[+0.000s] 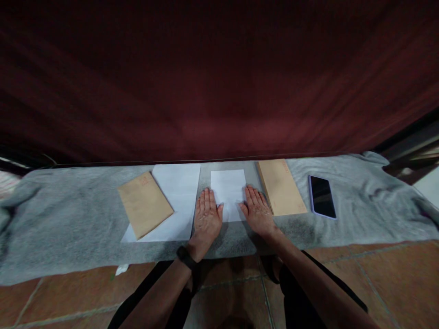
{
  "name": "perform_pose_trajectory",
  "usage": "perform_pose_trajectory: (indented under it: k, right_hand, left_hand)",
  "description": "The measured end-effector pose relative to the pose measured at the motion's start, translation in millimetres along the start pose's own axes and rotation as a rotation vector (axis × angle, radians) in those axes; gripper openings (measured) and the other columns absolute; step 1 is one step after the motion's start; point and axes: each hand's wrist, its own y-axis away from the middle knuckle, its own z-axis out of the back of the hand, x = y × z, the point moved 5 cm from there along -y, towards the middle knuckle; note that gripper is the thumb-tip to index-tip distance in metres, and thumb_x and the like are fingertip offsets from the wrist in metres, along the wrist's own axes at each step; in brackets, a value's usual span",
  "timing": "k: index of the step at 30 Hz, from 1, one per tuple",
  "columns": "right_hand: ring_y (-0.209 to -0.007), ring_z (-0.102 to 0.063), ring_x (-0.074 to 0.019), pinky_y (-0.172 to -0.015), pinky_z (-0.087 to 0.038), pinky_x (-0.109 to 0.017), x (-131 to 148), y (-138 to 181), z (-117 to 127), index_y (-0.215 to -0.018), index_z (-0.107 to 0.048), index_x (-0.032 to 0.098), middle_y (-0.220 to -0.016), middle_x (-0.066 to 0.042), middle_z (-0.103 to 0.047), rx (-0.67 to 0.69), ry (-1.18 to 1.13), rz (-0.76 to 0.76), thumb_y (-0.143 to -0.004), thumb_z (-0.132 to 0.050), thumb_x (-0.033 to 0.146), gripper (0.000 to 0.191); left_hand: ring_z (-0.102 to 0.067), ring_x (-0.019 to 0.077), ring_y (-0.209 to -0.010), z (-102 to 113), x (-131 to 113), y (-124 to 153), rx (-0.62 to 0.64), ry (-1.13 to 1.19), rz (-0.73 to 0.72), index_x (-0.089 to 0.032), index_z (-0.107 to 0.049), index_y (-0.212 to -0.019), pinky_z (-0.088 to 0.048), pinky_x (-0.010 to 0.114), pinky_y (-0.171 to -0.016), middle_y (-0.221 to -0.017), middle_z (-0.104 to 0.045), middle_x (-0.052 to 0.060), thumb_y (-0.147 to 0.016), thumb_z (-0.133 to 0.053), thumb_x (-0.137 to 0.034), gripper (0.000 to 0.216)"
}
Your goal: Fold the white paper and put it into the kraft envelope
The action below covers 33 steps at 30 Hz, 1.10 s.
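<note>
From my end, I look down the head camera at the small sheet (228,187), which lies on the grey cloth (68,219) between my two hands. My left hand (207,214) is flat over its left edge, my right hand (258,212) flat over its right edge. Both palms face down with fingers straight and thumbs out; I pinch nothing with either. I take this evenly matched pose as a way of steadying or smoothing the paper.

Left of the small sheet, the large paper (180,196) carries a slanted envelope (146,205) across it, perhaps set aside within reach. Just right of the small sheet is the envelope stack (284,187), squared up as if to leave the middle free; my right hand is next to it. Farther right of the sheet, the phone (322,196) lies face up, seemingly put out of the way.

As for writing, the envelope and the stack bear small reddish print, too small for me to read. I see no marks on the small sheet, and the phone's dark screen gives me no brand.
</note>
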Motion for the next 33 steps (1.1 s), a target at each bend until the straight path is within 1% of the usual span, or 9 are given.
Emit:
perform_pose_trajectory:
  k: [2, 5, 8, 11, 15, 20, 24, 29, 33]
  right_hand:
    - [-0.15, -0.033, -0.0269, -0.123, -0.025, -0.049, 6, 3, 2, -0.16, -0.025, 0.011, -0.161, -0.014, -0.038, 0.007, -0.017, 0.035, -0.107, -0.036, 0.04, 0.062]
    - [-0.15, -0.033, -0.0242, -0.125, -0.022, -0.047, 20, 11, 3, -0.16, -0.027, 0.014, -0.161, -0.011, -0.038, 0.034, -0.046, 0.117, -0.106, -0.036, 0.036, 0.059]
    - [-0.149, -0.035, -0.0227, -0.126, -0.02, -0.046, 27, 20, 2, -0.158, -0.032, 0.015, -0.16, -0.01, -0.04, 0.056, -0.056, 0.156, -0.107, -0.036, 0.034, 0.056]
    - [-0.149, -0.036, -0.0232, -0.126, -0.02, -0.046, 26, 25, 3, -0.156, -0.035, 0.012, -0.16, -0.011, -0.04, 0.065, -0.046, 0.156, -0.107, -0.037, 0.038, 0.056]
    - [-0.148, -0.037, -0.0245, -0.125, -0.021, -0.047, 20, 27, 6, -0.157, -0.034, 0.011, -0.16, -0.013, -0.04, 0.065, -0.024, 0.133, -0.106, -0.038, 0.039, 0.058]
    - [-0.148, -0.037, -0.0263, -0.122, -0.026, -0.046, 11, 30, 10, -0.157, -0.033, 0.01, -0.16, -0.014, -0.04, 0.073, -0.002, 0.08, -0.106, -0.037, 0.036, 0.057]
    - [-0.144, -0.041, -0.0284, -0.118, -0.032, -0.048, 3, 22, 14, -0.153, -0.041, 0.011, -0.155, -0.014, -0.047, 0.071, -0.021, 0.017, -0.106, -0.036, 0.037, 0.054]
    - [-0.128, -0.055, -0.0296, -0.106, -0.043, -0.045, -8, -5, 17, -0.146, -0.052, 0.015, -0.144, -0.014, -0.059, 0.088, -0.072, -0.094, -0.103, -0.039, 0.031, 0.048]
    - [-0.119, -0.059, -0.0294, -0.104, -0.045, -0.043, -13, -27, 14, -0.141, -0.056, 0.011, -0.13, -0.016, -0.067, 0.078, -0.095, -0.152, -0.101, -0.04, 0.025, 0.046]
  left_hand:
    - [-0.023, 0.0327, -0.154, 0, -7, 3, 0.012, 0.013, -0.045, 0.0, -0.032, -0.154, -0.027, 0.052, -0.124, -0.162, -0.031, 0.025, -0.103, -0.039, -0.032, 0.061]
    - [-0.022, 0.0277, -0.154, -5, -21, 12, 0.072, 0.028, -0.148, -0.004, -0.03, -0.156, -0.027, 0.048, -0.125, -0.163, -0.031, 0.019, -0.103, -0.035, -0.029, 0.059]
    - [-0.021, 0.0257, -0.155, -11, -28, 20, 0.111, 0.019, -0.187, -0.005, -0.028, -0.157, -0.026, 0.048, -0.125, -0.163, -0.031, 0.017, -0.102, -0.034, -0.026, 0.059]
    - [-0.021, 0.0266, -0.155, -13, -26, 24, 0.104, 0.006, -0.173, -0.004, -0.028, -0.157, -0.026, 0.048, -0.125, -0.164, -0.03, 0.019, -0.102, -0.035, -0.028, 0.06]
    - [-0.022, 0.028, -0.154, -9, -21, 27, 0.06, 0.017, -0.143, -0.004, -0.029, -0.156, -0.027, 0.05, -0.124, -0.163, -0.029, 0.02, -0.104, -0.034, -0.033, 0.06]
    - [-0.03, 0.0315, -0.151, 1, -14, 26, 0.043, 0.029, -0.037, -0.003, -0.036, -0.153, -0.029, 0.051, -0.123, -0.16, -0.035, 0.023, -0.103, -0.037, -0.035, 0.06]
    - [-0.041, 0.0322, -0.146, 6, -6, 10, 0.042, 0.057, 0.048, -0.007, -0.046, -0.148, -0.035, 0.053, -0.118, -0.155, -0.045, 0.021, -0.102, -0.038, -0.034, 0.055]
    - [-0.06, 0.0284, -0.128, 1, 16, -31, 0.016, 0.231, 0.174, -0.008, -0.058, -0.137, -0.045, 0.044, -0.111, -0.134, -0.066, 0.018, -0.096, -0.043, -0.024, 0.047]
    - [-0.068, 0.026, -0.11, -9, 38, -57, 0.033, 0.381, 0.299, -0.008, -0.059, -0.135, -0.053, 0.04, -0.099, -0.121, -0.072, 0.017, -0.094, -0.043, -0.02, 0.046]
